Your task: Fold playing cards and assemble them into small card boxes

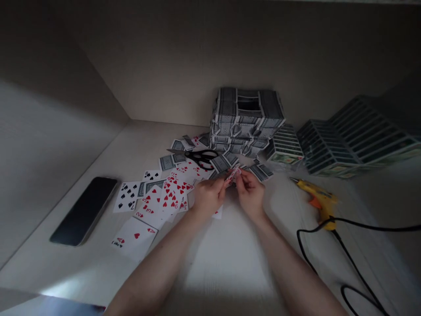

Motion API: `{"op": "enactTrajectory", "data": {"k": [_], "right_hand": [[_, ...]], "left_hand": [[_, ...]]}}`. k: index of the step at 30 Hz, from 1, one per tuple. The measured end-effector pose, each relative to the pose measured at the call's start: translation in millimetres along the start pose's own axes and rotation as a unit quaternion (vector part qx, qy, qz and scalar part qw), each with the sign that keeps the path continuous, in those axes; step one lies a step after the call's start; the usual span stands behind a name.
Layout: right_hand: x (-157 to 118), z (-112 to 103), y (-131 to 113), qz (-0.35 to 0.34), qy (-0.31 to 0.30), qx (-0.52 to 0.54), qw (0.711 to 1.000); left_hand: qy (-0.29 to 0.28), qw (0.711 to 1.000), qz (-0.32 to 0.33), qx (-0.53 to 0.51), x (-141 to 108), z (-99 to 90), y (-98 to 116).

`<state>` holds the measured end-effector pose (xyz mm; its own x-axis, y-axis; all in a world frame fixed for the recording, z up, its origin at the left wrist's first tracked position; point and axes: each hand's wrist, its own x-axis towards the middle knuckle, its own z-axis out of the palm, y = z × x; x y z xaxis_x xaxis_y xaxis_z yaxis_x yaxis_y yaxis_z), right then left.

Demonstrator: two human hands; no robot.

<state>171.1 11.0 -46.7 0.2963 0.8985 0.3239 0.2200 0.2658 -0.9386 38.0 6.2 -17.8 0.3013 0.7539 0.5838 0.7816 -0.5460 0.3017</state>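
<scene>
My left hand (pixel 210 195) and my right hand (pixel 250 192) meet near the middle of the table, both closed on one playing card (pixel 234 174) with red marks. The card looks narrow, as if folded or bent; its exact shape is too small to tell. Left of my hands, loose playing cards (pixel 151 199) lie face up in an overlapping spread. Black-handled scissors (pixel 200 156) rest on the cards behind my left hand. Beyond my hands stands a box-like structure built of playing cards (pixel 248 120), with a rectangular opening on top.
A phone (pixel 84 210) lies at the left. At the right is a yellow glue gun (pixel 314 195) with its black cord (pixel 355 254) curling toward the front edge. Stacked packs of cards (pixel 358 134) in clear wrap stand at the back right. Walls enclose the back and left.
</scene>
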Motion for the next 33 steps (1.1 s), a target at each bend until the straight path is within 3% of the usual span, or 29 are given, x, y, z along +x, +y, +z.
{"op": "enactTrajectory", "data": {"k": [9, 19, 22, 25, 29, 33], "right_hand": [[-12, 6, -17, -0.074, 0.091, -0.083, 0.99], [-14, 8, -23, -0.057, 0.11, -0.031, 0.992], [-10, 8, -25, -0.04, 0.124, -0.025, 0.991], [-4, 4, -24, -0.013, 0.108, -0.031, 0.994], [2, 1, -19, 0.017, 0.0, 0.001, 1.0], [3, 1, -13, 0.027, -0.068, 0.008, 0.997]], "left_hand": [[0.007, 0.995, 0.091, -0.03, -3, 0.4, 6], [0.044, 0.989, 0.134, -0.041, 0, -5.7, 8], [0.05, 0.992, 0.105, -0.046, -2, -1.9, 6], [0.048, 0.997, 0.029, -0.058, -3, 2.2, 4], [0.031, 0.989, -0.1, -0.101, 0, 2.3, 1], [0.024, 0.985, -0.134, -0.101, 1, -0.3, -1]]}}
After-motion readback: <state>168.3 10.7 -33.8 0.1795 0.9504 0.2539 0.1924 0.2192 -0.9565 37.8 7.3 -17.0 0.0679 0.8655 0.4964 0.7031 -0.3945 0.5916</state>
